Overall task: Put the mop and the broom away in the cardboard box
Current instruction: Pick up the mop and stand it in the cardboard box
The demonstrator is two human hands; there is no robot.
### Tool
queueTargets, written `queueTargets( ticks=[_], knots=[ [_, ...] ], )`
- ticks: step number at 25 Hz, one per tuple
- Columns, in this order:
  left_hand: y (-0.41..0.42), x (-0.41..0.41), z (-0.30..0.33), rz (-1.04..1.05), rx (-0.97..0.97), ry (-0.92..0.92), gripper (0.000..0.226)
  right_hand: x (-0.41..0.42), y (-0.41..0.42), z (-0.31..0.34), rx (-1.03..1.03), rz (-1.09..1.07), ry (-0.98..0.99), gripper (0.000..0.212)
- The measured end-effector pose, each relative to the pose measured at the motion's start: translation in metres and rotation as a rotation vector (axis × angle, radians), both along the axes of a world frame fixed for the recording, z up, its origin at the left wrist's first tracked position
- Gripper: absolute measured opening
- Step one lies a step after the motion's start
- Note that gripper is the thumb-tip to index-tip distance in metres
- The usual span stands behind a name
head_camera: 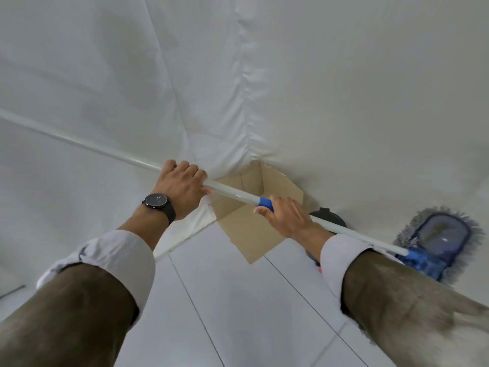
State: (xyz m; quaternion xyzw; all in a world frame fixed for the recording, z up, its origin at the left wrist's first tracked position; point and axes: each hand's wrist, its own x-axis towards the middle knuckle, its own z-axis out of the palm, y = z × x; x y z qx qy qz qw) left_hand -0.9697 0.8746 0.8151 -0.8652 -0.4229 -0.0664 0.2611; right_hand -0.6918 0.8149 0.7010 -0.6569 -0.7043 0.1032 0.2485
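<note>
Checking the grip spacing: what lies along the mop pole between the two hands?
Head view: only bare white pole runs from the left hand to the blue collar at the right hand.

White fabric sheeting (344,88) drapes the walls above pale floor tiles (238,300).

Pale grey-white tiled floor (238,300), glossy, crossed by thin dark grout lines, running up to white draped sheeting (344,88) that hangs as the backdrop and spills its creased hem onto the tiles. Standing directly on the tiles, in the corner where the sheeting folds: an open brown cardboard box (254,229), flaps up, interior visible, one lower corner pointing toward the camera. Just right of the box, partly hidden, a dark rounded object (330,217), identity unclear. At the far left edge, a thin dark line (12,292) lying on the tiles, too small to identify.
</note>
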Motion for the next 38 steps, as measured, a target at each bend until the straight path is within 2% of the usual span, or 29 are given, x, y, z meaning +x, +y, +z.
queueTargets(
  ticks=[5, 11, 13, 18, 29, 33, 38],
  knots=[
    [0.186, -0.038, 0.054, -0.032, 0.102, 0.180, 0.042, -0.064, 0.188, 0.011, -0.012, -0.010, 0.183, 0.056],
    [0.408, -0.057, 0.068, -0.113, 0.140, 0.293, 0.041, -0.121, 0.412, -0.016, 0.007, -0.066, 0.382, 0.065],
    [0.478, -0.059, 0.062, -0.146, 0.140, 0.314, 0.039, -0.135, 0.477, -0.029, -0.032, -0.104, 0.425, 0.062],
    [0.620, -0.038, 0.017, -0.223, 0.117, 0.400, 0.035, -0.148, 0.613, -0.076, -0.130, -0.255, 0.522, 0.041],
    [0.902, 0.054, -0.152, -0.301, 0.055, 0.690, 0.034, -0.125, 0.881, -0.248, -0.403, -0.423, 0.718, 0.027],
    [0.965, 0.084, -0.212, -0.319, 0.024, 0.830, 0.031, -0.115, 0.939, -0.307, -0.469, -0.429, 0.741, 0.025],
    [1.016, 0.090, -0.263, -0.291, -0.032, 0.909, 0.019, -0.122, 0.995, -0.368, -0.511, -0.458, 0.746, 0.021]
  ],
)
